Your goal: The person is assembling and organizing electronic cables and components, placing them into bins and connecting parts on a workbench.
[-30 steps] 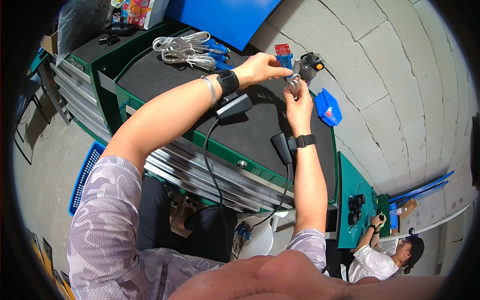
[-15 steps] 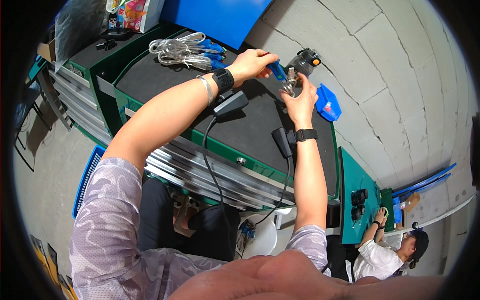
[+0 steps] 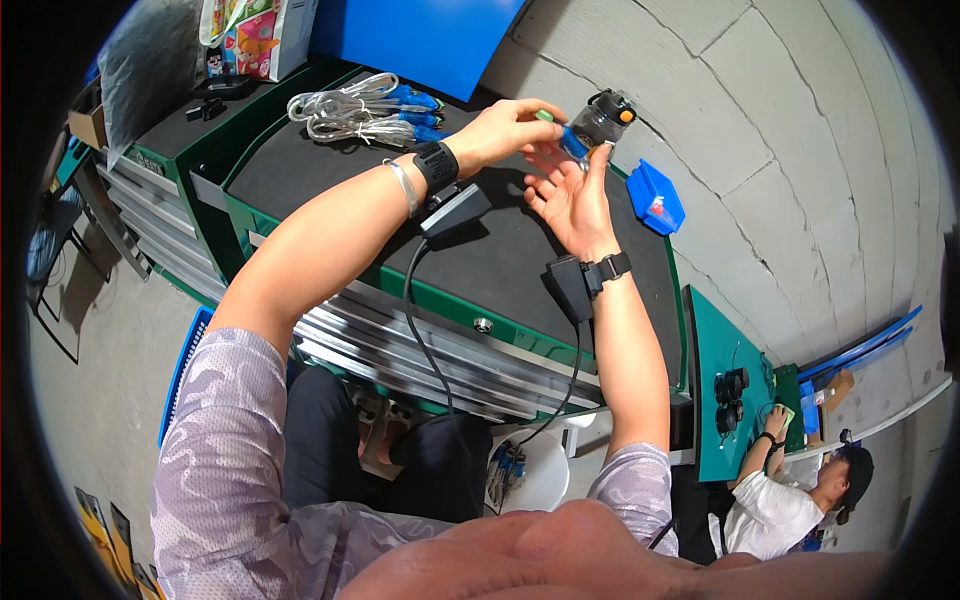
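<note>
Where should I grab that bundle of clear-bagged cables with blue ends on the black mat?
Grip the bundle of clear-bagged cables across its middle, coming from above. It lies flat on the black mat, blue plugs pointing right, and its top is uncovered; the left hand and right hand are clear of it.

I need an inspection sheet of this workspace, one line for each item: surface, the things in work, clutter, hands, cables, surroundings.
Surface: black mat on a green workbench, with metal drawers below.
Things in work: small dark bottle-shaped part with an orange cap, held up over the bench; a blue piece sits at its lower end.
Clutter: blue bin at the right of the bench; colourful package at the back.
Hands: left hand grips the blue piece; right hand is open, fingertips near the part.
Cables: bundle of bagged cables with blue plugs; black leads run from both wrist units.
Surroundings: grey block wall; another person at a second green bench.
</note>
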A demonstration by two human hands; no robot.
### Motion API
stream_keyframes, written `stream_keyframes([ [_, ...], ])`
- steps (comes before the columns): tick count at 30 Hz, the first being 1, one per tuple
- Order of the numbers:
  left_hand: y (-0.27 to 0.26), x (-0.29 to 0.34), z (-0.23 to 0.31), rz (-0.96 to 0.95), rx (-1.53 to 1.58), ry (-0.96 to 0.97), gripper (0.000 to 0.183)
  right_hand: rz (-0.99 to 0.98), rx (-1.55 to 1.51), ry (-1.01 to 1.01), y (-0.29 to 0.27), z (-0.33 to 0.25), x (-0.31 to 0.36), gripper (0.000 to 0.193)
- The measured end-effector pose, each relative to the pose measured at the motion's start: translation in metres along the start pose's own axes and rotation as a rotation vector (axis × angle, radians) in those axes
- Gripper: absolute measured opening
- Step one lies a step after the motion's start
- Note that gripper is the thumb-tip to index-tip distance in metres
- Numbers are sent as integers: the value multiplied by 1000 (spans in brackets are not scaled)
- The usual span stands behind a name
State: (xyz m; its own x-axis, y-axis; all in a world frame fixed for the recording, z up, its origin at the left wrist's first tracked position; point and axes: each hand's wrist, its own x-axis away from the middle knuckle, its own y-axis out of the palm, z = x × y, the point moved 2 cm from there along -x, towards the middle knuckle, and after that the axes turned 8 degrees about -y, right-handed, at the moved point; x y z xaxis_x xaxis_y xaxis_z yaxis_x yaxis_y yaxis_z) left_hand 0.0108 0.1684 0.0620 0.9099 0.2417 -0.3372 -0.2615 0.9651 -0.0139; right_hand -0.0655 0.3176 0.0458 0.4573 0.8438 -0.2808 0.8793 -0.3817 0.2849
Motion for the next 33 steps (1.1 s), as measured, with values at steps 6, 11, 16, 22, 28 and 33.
stream_keyframes([
  [6,8,3,1,-46,-462,174,45,208,-184,-75,-18,3,-4,36],
  [11,8,1,-5,68,-500,220,45,195,-101,-196,-18,-2,-3,34],
  [16,4,0,-4,106,-608,262,44,204,-4,-253,-13,-4,0,34],
  [22,3,1,0,109,-684,301,44,257,110,-326,-13,-2,-1,32],
  [28,7,1,-2,-13,-599,157,45,347,423,-412,-15,-5,-1,29],
  [33,7,3,4,-43,-628,27,50,338,226,-285,-18,-5,-1,29],
])
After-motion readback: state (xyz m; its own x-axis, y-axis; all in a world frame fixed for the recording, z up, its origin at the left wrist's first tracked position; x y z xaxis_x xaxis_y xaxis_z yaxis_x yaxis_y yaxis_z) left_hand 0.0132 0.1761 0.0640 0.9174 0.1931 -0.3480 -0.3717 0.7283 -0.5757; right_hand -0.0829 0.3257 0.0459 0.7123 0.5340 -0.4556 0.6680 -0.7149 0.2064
